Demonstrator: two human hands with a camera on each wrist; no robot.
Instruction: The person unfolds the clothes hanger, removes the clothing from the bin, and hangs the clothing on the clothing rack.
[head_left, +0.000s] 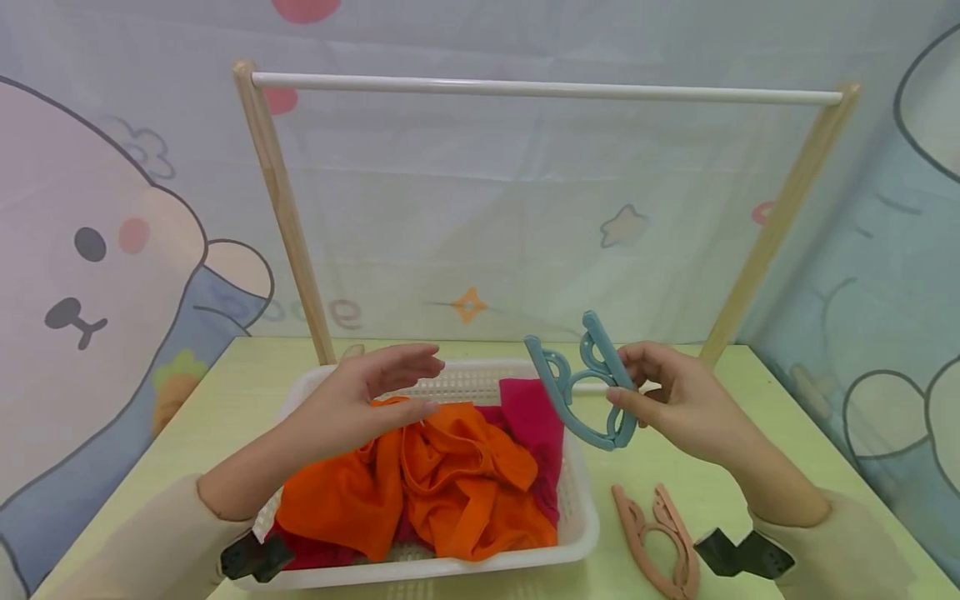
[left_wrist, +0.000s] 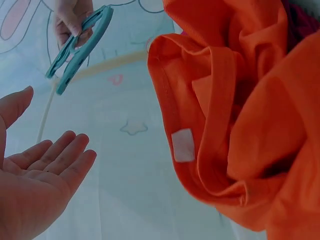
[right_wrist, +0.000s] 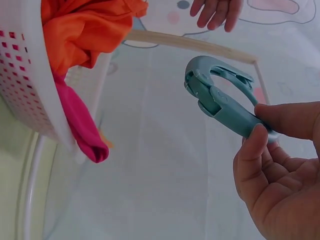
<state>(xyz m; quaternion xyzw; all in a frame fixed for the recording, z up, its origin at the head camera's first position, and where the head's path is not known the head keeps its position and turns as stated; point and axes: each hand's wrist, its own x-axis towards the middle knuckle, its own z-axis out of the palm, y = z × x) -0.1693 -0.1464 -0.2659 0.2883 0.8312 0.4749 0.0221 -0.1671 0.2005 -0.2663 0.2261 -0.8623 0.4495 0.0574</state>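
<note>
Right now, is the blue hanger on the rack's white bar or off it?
Off: the right hand holds the blue hanger well below the white bar, apart from it.

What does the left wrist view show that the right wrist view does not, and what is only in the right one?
Only the left wrist view shows the white label on the orange cloth and the star print. Only the right wrist view shows the perforated basket wall and green tabletop. Both show the right hand holding the blue hanger, at least part of the left hand, and orange cloth.
</note>
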